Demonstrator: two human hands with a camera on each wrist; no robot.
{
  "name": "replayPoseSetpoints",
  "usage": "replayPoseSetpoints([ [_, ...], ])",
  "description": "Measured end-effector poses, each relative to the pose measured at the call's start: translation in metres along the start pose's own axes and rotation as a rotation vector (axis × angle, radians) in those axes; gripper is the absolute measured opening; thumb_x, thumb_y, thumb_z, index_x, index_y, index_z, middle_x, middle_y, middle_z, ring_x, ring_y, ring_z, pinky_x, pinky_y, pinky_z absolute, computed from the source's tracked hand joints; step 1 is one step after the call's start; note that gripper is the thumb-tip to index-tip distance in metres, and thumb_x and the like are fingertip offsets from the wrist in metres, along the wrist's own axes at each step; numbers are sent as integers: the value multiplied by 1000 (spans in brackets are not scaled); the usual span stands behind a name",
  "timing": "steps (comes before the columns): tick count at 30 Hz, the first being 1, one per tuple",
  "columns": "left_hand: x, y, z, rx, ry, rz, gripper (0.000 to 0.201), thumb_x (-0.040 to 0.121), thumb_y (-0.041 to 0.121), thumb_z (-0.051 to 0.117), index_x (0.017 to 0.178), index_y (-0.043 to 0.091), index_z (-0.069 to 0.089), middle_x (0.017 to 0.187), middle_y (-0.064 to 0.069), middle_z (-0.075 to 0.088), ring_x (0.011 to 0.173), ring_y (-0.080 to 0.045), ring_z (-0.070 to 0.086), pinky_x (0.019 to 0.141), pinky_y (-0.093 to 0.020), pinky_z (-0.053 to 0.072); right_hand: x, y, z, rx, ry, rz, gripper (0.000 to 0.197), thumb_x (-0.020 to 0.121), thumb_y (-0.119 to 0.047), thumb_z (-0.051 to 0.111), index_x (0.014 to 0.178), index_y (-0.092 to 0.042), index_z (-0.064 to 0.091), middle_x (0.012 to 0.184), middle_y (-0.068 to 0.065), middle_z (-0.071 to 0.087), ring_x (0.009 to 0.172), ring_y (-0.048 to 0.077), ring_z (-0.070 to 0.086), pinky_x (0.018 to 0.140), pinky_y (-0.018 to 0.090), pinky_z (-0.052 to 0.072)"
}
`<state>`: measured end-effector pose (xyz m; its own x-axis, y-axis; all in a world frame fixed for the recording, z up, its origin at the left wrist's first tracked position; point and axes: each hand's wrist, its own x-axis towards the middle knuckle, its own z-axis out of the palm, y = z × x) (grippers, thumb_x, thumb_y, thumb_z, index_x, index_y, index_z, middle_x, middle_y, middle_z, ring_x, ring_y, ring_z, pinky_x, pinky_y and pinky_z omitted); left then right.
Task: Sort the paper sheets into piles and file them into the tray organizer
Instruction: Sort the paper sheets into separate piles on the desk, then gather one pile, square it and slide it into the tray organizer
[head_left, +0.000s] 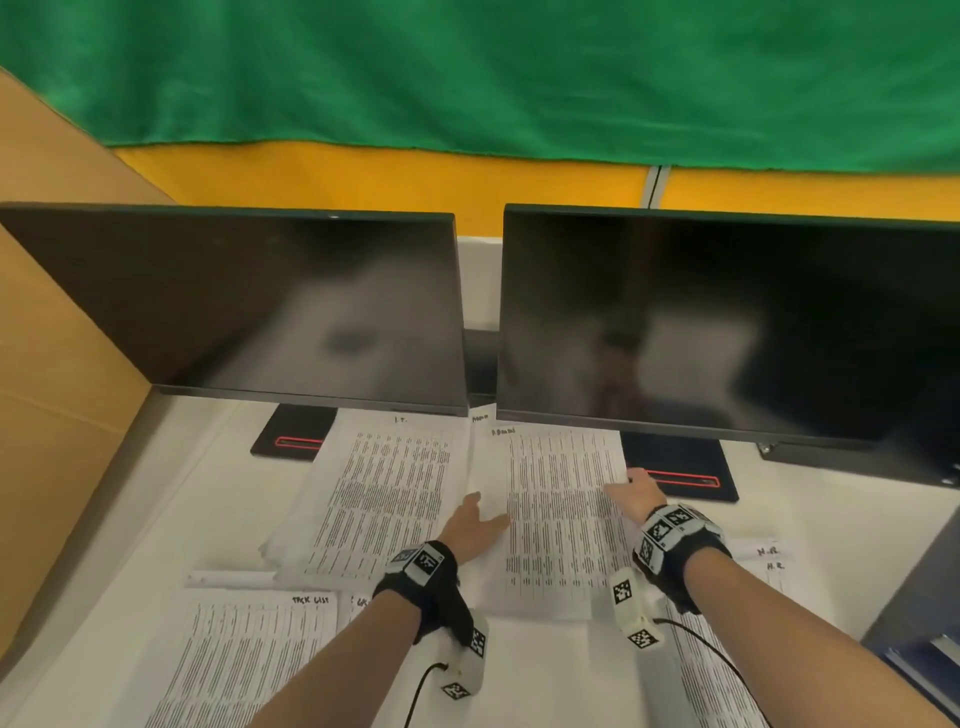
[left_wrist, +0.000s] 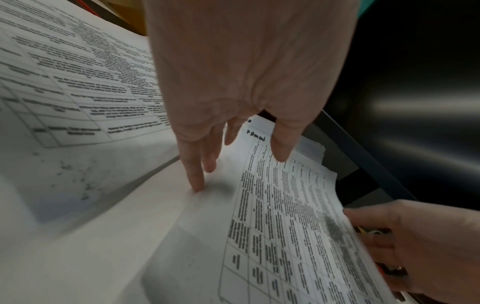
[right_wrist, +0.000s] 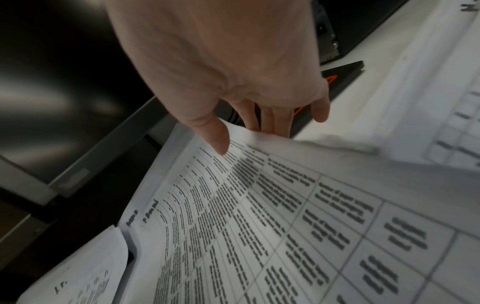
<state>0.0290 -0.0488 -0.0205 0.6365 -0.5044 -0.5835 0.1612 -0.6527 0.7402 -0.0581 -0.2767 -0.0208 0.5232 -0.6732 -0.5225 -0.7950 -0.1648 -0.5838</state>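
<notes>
1. Lying flat on the white desk (head_left: 171, 499), the printed paper sheets form several piles; the tray organizer cannot be made out with any certainty, only a dark edge at 4 o'clock that is too cut off to identify.
2. At the centre sits the middle pile (head_left: 563, 509), a stack of table-printed sheets with a handwritten heading at its top left corner; its far edge reaches under the right monitor (head_left: 727, 322).
3. At 10 o'clock from it lies the left pile (head_left: 384, 488), marked with short handwriting at the top and partly covering the left monitor's black base (head_left: 291, 434).
4. At 7 o'clock lies another pile (head_left: 244, 660) with a handwritten heading, and at 4 o'clock more sheets (head_left: 717, 675) run beneath the right forearm.
5. The left hand (head_left: 475, 527) rests on the middle pile's left margin, fingers (left_wrist: 194, 174) straight and slightly spread, tips pressing the paper, thumb apart from them.
6. The right hand (head_left: 636, 491) takes the pile's right edge at 2 o'clock: the thumb (right_wrist: 215, 135) lies on top of the sheets and the fingers (right_wrist: 275, 119) reach under the lifted edge, pinching it, just beside the right monitor's base (head_left: 680, 470).
</notes>
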Motion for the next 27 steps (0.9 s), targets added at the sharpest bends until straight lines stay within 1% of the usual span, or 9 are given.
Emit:
replayPoseSetpoints([
  [3, -1, 1, -4, -107, -33, -13, 74, 93, 32, 54, 149, 13, 9, 155, -12, 17, 137, -28, 31, 100, -33, 40, 9, -5, 7, -15, 18, -23, 33, 85, -20, 53, 115, -5, 55, 116, 14, 61, 105, 31, 58, 90, 38, 48],
  [6, -7, 2, -7, -156, -52, -15, 72, 94, 29, 53, 149, 14, 8, 156, -11, 17, 137, -27, 32, 101, -34, 40, -14, -22, 5, -48, 15, -69, 28, 91, -12, 47, 118, -4, 48, 112, 12, 58, 109, 31, 55, 82, 30, 42],
  [12, -24, 5, -8, -110, -15, -4, 66, 95, 34, 47, 148, 16, 11, 153, -13, 24, 127, -25, 42, 98, -35, 42, -22, -29, -9, 66, -30, -34, 32, 87, 0, 49, 118, 2, 53, 122, 19, 57, 114, 33, 54, 97, 42, 46],
  [14, -30, 5, -8, -69, 22, 2, 63, 97, 38, 41, 148, 14, 13, 152, -16, 28, 133, -30, 39, 107, -39, 35, -23, -22, -12, 97, -66, 21, 34, 85, 0, 55, 119, 3, 54, 122, 20, 57, 114, 34, 55, 98, 44, 47],
  [16, -37, 3, -8, -71, 50, 7, 63, 97, 38, 39, 148, 11, 13, 151, -14, 29, 136, -31, 34, 111, -40, 28, -30, -10, -15, 188, -153, 60, 37, 82, 2, 57, 119, 3, 55, 122, 21, 58, 113, 37, 56, 98, 50, 47],
  [19, -41, 1, -12, -147, 45, -29, 69, 95, 37, 46, 147, 8, 12, 151, -14, 29, 135, -32, 35, 108, -39, 32, -69, 15, -19, 416, -284, 45, 39, 82, 10, 50, 120, 1, 57, 120, 21, 62, 112, 38, 59, 100, 54, 44],
  [23, -46, 2, -15, -208, -49, -25, 50, 87, 15, 54, 134, 4, 40, 124, -16, 58, 109, -32, 59, 98, -48, 46, -118, 49, -14, 466, -432, -33, 39, 84, 12, 49, 115, -8, 60, 114, 14, 68, 104, 31, 65, 86, 41, 55],
  [25, -47, -2, -14, -199, -55, 4, 46, 84, 5, 51, 129, 5, 45, 118, -13, 62, 104, -30, 61, 96, -49, 48, -125, 64, -7, 496, -402, -24, 39, 84, 12, 52, 116, -9, 60, 116, 13, 68, 105, 29, 65, 91, 44, 53],
  [27, -59, 1, -10, -169, -38, 59, 42, 84, -2, 46, 126, 4, 46, 117, -7, 62, 106, -25, 60, 98, -44, 48, -130, 71, -1, 565, -365, -42, 39, 82, 14, 52, 114, -7, 62, 114, 14, 69, 104, 30, 65, 97, 50, 49],
])
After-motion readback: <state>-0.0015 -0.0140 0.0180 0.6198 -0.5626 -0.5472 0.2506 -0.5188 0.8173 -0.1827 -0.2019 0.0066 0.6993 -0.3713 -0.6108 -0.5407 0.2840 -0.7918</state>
